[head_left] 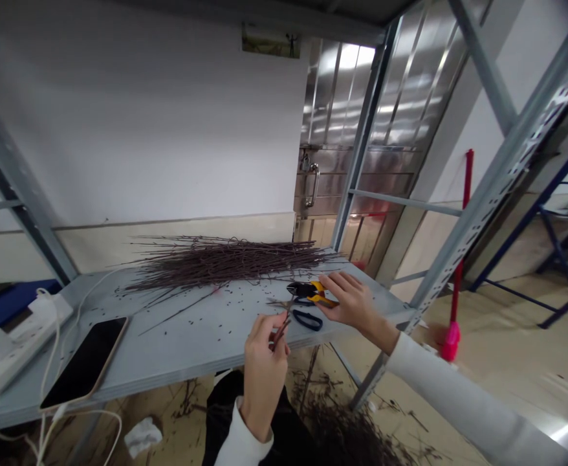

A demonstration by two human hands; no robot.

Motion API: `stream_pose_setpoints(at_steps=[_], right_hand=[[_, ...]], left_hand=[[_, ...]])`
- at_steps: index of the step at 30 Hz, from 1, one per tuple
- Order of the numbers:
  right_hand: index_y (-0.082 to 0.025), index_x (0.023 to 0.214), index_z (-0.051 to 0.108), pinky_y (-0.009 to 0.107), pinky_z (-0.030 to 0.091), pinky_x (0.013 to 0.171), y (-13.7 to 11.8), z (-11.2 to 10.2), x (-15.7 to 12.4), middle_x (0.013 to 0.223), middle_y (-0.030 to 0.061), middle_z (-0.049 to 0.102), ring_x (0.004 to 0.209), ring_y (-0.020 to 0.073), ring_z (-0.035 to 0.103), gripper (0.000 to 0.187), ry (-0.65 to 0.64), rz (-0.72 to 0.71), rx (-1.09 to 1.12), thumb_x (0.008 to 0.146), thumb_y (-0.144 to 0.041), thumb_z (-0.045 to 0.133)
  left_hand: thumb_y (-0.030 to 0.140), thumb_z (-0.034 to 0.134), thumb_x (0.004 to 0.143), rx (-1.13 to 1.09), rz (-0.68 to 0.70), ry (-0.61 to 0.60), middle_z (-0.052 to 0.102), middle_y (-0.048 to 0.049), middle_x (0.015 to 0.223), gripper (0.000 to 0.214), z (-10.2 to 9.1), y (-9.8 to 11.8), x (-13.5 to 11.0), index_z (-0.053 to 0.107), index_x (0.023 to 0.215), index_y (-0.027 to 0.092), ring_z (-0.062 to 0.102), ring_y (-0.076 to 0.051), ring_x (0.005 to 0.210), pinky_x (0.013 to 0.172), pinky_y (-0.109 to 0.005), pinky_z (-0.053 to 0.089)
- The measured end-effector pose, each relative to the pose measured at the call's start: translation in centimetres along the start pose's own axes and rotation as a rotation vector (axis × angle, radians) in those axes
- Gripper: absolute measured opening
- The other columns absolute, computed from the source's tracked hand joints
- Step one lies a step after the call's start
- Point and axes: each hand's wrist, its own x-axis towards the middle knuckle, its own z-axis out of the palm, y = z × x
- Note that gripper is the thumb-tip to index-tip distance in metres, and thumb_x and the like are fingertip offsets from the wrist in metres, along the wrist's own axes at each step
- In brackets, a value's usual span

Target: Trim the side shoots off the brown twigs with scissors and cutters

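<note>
Single head-worn view. Looks forward and down from above and behind left hand point(263, 364) and right hand point(349, 299). Sits near: catches left hand low, about mid-frame, right hand farther out, to its right. Reaches wide: takes in surface point(191, 340) left of left hand, wall point(143, 129) beyond it, metal door point(332, 158) beyond right hand, floor point(517, 343) off to its right.

We see a grey shelf point(160, 356) bearing twigs point(230, 262) and scissors point(307, 325) mid-frame, a phone point(87, 362) and power strip point(19, 343) lower left
</note>
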Motion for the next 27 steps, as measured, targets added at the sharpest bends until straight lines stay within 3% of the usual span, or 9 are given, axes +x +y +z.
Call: stream_pose_setpoints(at_steps=[3,6,10,13,16,19,27], right_hand=[[-0.02,0.098,0.06,0.032,0.047,0.065,-1.4,0.5,-0.5,0.087,0.0091,0.067,0.076,0.024,0.062,0.028,0.009,0.133,0.053,0.071,-0.029,0.061],[-0.021,0.095,0.055,0.026,0.043,0.055,-3.8,0.4,-0.5,0.075,0.0021,0.062,0.062,0.0173,0.056,0.027,-0.069,0.341,0.252,0.068,-0.026,0.059],[-0.021,0.076,0.048,0.022,0.035,0.048,-7.0,-1.1,0.1,0.062,-0.005,0.045,0.053,0.0106,0.043,0.014,-0.213,0.712,0.828,0.069,-0.028,0.058],[-0.021,0.076,0.047,0.021,0.029,0.042,-8.0,-2.1,0.2,0.061,-0.0067,0.04,0.048,0.0075,0.035,0.021,-0.264,0.857,1.234,0.072,-0.035,0.062],[-0.02,0.081,0.048,0.019,0.026,0.041,-7.2,-2.5,0.0,0.059,-0.0082,0.04,0.044,0.005,0.03,0.032,-0.417,0.86,1.571,0.069,-0.04,0.069],[-0.018,0.087,0.05,0.02,0.029,0.045,-5.4,-2.7,-0.4,0.064,-0.0059,0.045,0.047,0.0053,0.037,0.035,-0.596,0.741,1.745,0.071,-0.041,0.072],[-0.018,0.093,0.053,0.022,0.033,0.051,-3.4,-4.9,0.5,0.072,-0.0024,0.046,0.059,0.0097,0.041,0.031,-0.714,0.561,1.554,0.077,-0.039,0.068]], left_hand=[[0.015,0.046,0.087,0.005,-0.013,0.012,0.054,0.0006,0.078,0.019,0.2,0.3,-0.1,0.064,0.092,0.02,0.053,-0.01,0.051,0.051,-0.022,0.043],[0.019,0.045,0.089,-0.008,-0.026,0.034,0.054,0.0003,0.077,0.019,0.3,0.8,0.1,0.063,0.094,0.019,0.052,-0.01,0.051,0.052,-0.022,0.043],[0.021,0.046,0.089,-0.005,0.008,0.069,0.054,0.0004,0.073,0.018,0.0,1.5,0.6,0.064,0.092,0.018,0.052,-0.011,0.053,0.054,-0.023,0.043],[0.021,0.048,0.089,-0.008,0.034,0.074,0.053,0.0017,0.069,0.017,-0.3,1.9,0.8,0.065,0.091,0.019,0.052,-0.011,0.054,0.055,-0.022,0.043],[0.021,0.048,0.089,-0.031,0.045,0.064,0.051,0.0025,0.068,0.019,-0.7,2.2,0.7,0.066,0.095,0.019,0.05,-0.011,0.052,0.054,-0.022,0.043],[0.02,0.049,0.088,-0.045,0.057,0.05,0.053,0.0019,0.07,0.019,-1.0,2.4,0.6,0.067,0.095,0.019,0.051,-0.01,0.052,0.054,-0.021,0.043],[0.02,0.05,0.089,-0.054,0.071,-0.008,0.055,0.001,0.072,0.02,-1.4,2.7,0.4,0.069,0.096,0.02,0.053,-0.01,0.054,0.055,-0.021,0.046]])
